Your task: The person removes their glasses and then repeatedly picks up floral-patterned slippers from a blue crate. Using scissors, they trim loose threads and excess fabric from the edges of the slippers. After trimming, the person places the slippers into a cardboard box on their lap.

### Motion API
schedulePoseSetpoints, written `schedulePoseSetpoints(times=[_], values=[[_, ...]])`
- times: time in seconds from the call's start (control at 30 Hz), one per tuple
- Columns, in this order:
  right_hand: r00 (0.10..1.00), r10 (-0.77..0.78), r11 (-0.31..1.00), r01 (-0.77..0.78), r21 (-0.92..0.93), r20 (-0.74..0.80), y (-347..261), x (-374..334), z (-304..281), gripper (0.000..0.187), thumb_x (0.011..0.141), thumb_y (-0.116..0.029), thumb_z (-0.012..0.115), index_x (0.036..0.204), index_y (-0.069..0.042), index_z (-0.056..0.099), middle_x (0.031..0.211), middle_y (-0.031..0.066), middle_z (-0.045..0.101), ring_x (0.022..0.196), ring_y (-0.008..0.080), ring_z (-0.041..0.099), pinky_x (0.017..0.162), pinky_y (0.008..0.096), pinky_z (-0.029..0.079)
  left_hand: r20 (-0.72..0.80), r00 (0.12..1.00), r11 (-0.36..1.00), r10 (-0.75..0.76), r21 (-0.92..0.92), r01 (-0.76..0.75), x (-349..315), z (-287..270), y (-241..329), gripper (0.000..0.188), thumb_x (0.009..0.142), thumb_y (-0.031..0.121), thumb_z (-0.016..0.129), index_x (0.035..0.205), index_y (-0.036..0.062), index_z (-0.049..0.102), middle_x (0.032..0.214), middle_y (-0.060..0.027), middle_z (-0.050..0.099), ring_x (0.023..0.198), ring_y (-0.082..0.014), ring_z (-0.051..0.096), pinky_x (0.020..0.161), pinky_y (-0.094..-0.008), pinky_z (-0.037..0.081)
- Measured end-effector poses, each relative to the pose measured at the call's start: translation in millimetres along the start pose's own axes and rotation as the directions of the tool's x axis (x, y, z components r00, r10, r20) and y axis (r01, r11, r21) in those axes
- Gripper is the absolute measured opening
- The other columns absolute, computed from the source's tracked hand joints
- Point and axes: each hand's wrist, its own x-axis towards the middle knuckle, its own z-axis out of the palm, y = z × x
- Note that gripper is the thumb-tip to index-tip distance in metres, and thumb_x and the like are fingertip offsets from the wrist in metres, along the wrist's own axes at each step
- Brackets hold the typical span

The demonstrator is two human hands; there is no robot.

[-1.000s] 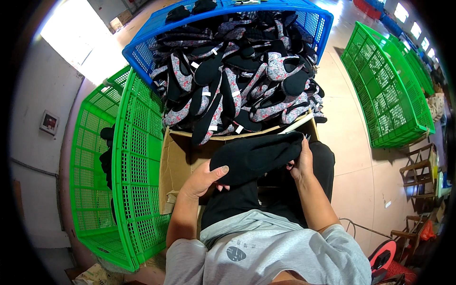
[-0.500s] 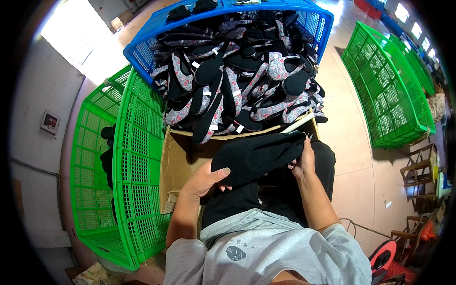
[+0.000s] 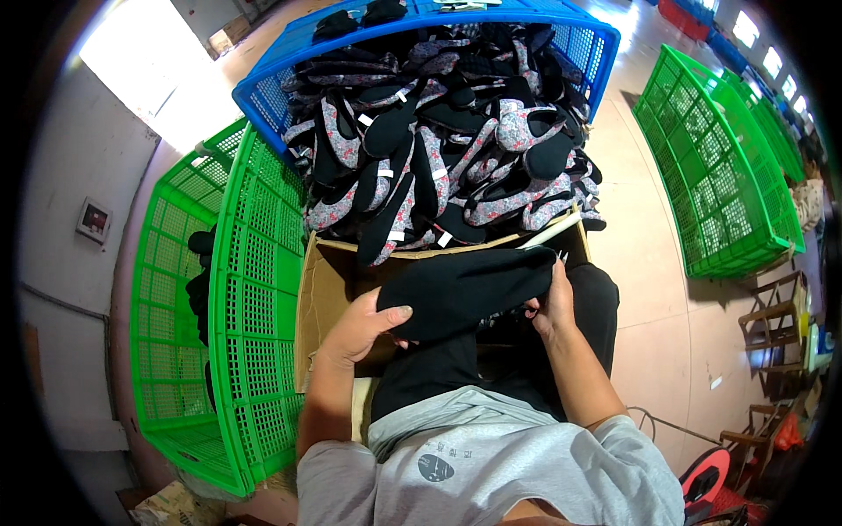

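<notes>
Above my lap I hold a black slipper [image 3: 465,294] stretched between both hands, its dark sole-like face turned up. My left hand [image 3: 361,326] is closed round its left end, thumb on top and fingers underneath. At the right end my right hand [image 3: 554,305] pinches the slipper's edge. A small pale metal tip shows beside those fingers; the rest of that tool is hidden. Just beyond lies a heap of floral slippers [image 3: 430,171] with black soles and white tags, spilling from a blue crate [image 3: 263,74] tipped toward me.
An open cardboard box [image 3: 320,307] stands between the heap and my knees, with a pale rod [image 3: 554,230] across its far right corner. Close on my left is a green crate [image 3: 259,324] with black items inside. Another green crate [image 3: 702,167] and wooden stools [image 3: 776,307] are at right.
Both hands and the slipper have shifted slightly left, and the slipper lies flatter and more stretched. Both hands keep their hold.
</notes>
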Motion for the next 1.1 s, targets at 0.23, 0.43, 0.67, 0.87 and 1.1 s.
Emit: schedulePoseSetpoints(times=[0.23, 0.43, 0.67, 0.87, 1.1], values=[[0.999, -0.025, 0.999, 0.024, 0.030, 0.023, 4, 11, -5, 0.031, 0.099, -0.036, 0.051, 0.110, -0.007, 0.052, 0.086, 0.0095, 0.067, 0.051, 0.0098, 0.048, 0.039, 0.0214, 0.030, -0.440, 0.871, 0.969, 0.220, -0.008, -0.248, -42, -32, 27, 0.045, 0.090, 0.023, 0.067, 0.125, 0.0002, 0.052, 0.102, -0.0120, 0.067, 0.073, -0.0214, 0.068, 0.053, -0.0300, 0.055], [1.000, -0.004, 1.000, 0.004, -0.002, 0.010, 0, 5, -6, 0.027, 0.099, -0.034, 0.050, 0.108, -0.009, 0.053, 0.086, 0.0071, 0.068, 0.044, 0.0090, 0.039, 0.038, 0.0232, 0.027, -0.803, 0.343, 0.648, 0.486, 0.069, -0.758, -85, -109, 45, 0.040, 0.097, 0.030, 0.060, 0.122, -0.0007, 0.055, 0.105, -0.0152, 0.069, 0.077, -0.0206, 0.067, 0.063, -0.0269, 0.055], [1.000, 0.031, 0.998, -0.031, -0.052, -0.001, 0, 3, 0, 0.026, 0.097, -0.036, 0.049, 0.108, -0.013, 0.053, 0.085, 0.0035, 0.067, 0.041, 0.0078, 0.034, 0.037, 0.0263, 0.024, -0.902, 0.059, 0.598, 0.429, 0.234, -0.766, -88, -169, 25, 0.065, 0.094, 0.015, 0.063, 0.145, -0.0045, 0.028, 0.136, -0.0208, 0.050, 0.119, -0.0268, 0.054, 0.094, -0.0399, 0.047], [0.999, 0.031, 0.999, -0.030, -0.039, 0.030, 1, 5, -3, 0.026, 0.096, -0.036, 0.049, 0.109, -0.014, 0.053, 0.085, 0.0023, 0.066, 0.041, 0.0079, 0.033, 0.038, 0.0273, 0.024, -0.826, 0.357, 0.806, 0.435, 0.180, -0.564, -5, -88, 18, 0.059, 0.091, 0.012, 0.065, 0.143, 0.0036, 0.038, 0.125, -0.0124, 0.057, 0.105, -0.0192, 0.056, 0.088, -0.0354, 0.046], [0.999, 0.011, 1.000, -0.010, -0.025, 0.041, 9, 10, -10, 0.024, 0.097, -0.033, 0.048, 0.108, -0.013, 0.054, 0.084, 0.0046, 0.067, 0.040, 0.0090, 0.034, 0.037, 0.0275, 0.024, -0.344, 0.752, 0.807, 0.563, 0.424, -0.410, 119, -15, 6, 0.044, 0.090, 0.011, 0.065, 0.132, 0.0012, 0.052, 0.124, -0.0091, 0.059, 0.109, -0.0158, 0.057, 0.095, -0.0283, 0.045]])
